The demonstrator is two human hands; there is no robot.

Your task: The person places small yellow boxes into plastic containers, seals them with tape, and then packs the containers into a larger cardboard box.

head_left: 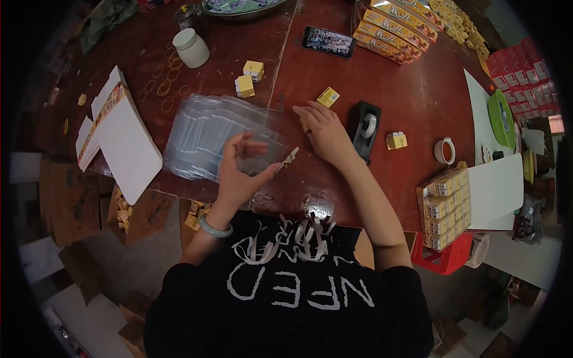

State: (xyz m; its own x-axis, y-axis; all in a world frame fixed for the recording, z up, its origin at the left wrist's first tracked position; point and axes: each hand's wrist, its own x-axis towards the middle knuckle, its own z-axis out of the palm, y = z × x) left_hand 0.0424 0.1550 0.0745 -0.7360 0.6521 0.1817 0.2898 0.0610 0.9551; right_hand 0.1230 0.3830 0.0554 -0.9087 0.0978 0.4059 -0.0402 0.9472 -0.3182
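Note:
My left hand (pixel 242 170) is over the edge of a fanned stack of clear plastic sleeves (pixel 200 134), its thumb and fingers apart. A small crumpled whitish piece (pixel 290 156) shows at the thumb tip; I cannot tell whether it is held. My right hand (pixel 322 134) rests on the red-brown table with fingers stretched out, holding nothing. Just beyond its fingers lies a small yellow box (pixel 328 96). Beside it, on the right, is a black tape dispenser (pixel 364 128) with a roll of tape. Two more yellow-and-white boxes (pixel 245 86) sit past the sleeves.
White cards (pixel 128 143) overhang the left table edge. Rubber bands (pixel 164 88), a white jar (pixel 191 49) and a phone (pixel 328 42) lie farther back. Printed cartons (pixel 397 30) are stacked behind. To the right are a small cup (pixel 444 151) and a tray of small boxes (pixel 446 209).

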